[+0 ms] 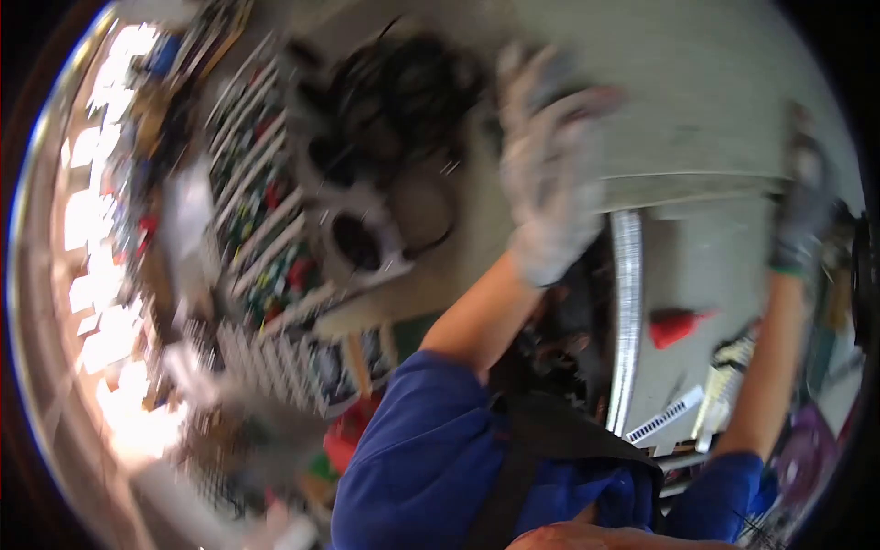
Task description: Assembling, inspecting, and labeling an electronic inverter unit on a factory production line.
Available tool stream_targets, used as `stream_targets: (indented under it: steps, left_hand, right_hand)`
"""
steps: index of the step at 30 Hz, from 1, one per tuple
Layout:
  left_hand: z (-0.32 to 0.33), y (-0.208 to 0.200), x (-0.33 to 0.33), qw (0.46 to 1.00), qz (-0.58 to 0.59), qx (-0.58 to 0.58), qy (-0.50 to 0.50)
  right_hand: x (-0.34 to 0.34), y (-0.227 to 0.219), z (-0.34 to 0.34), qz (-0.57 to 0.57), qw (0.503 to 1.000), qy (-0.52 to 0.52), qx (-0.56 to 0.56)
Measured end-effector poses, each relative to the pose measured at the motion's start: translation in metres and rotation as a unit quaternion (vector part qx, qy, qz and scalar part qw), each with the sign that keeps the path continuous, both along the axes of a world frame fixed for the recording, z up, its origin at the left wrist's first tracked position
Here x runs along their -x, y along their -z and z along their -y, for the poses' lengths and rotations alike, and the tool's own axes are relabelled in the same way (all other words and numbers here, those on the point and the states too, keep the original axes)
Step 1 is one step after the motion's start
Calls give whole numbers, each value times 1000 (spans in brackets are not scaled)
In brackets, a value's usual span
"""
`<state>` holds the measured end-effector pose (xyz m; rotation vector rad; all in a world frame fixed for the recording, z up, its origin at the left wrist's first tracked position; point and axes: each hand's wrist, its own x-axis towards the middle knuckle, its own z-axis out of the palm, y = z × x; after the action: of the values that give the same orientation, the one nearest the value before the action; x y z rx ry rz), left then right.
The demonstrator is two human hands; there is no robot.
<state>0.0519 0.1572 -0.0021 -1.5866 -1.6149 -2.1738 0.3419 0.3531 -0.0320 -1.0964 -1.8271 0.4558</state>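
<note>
A small red thing (602, 98), too blurred to tell its kind, shows at the fingertips of the left hand (555, 160); it looks short and roughly level, and whether it is gripped cannot be told. Beneath it spreads the counter (706, 92), broad, flat and pale grey-green, its straight edge running toward the right hand (807, 197).

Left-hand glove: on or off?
On: the pale glove covers the left hand down to the wrist, where the bare forearm begins.
</note>
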Motion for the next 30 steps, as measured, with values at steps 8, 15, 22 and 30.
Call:
stream_targets:
  steps: [8, 15, 22, 30]
  left_hand:
    - [14, 43, 42, 994, -101, 17, 44]
    - [32, -70, 39, 895, -434, -83, -68]
    - [-3, -161, 9, 914, -390, -106, -41]
    - [-102, -64, 40, 794, -560, 237, 3]
  right_hand:
    - [25, -44, 102, 251, 966, -4, -67]
    - [-198, -72, 346, 330, 897, 83, 281]
    - [-304, 9, 618, 110, 700, 577, 406]
    - [-229, 238, 948, 80, 502, 538, 672]
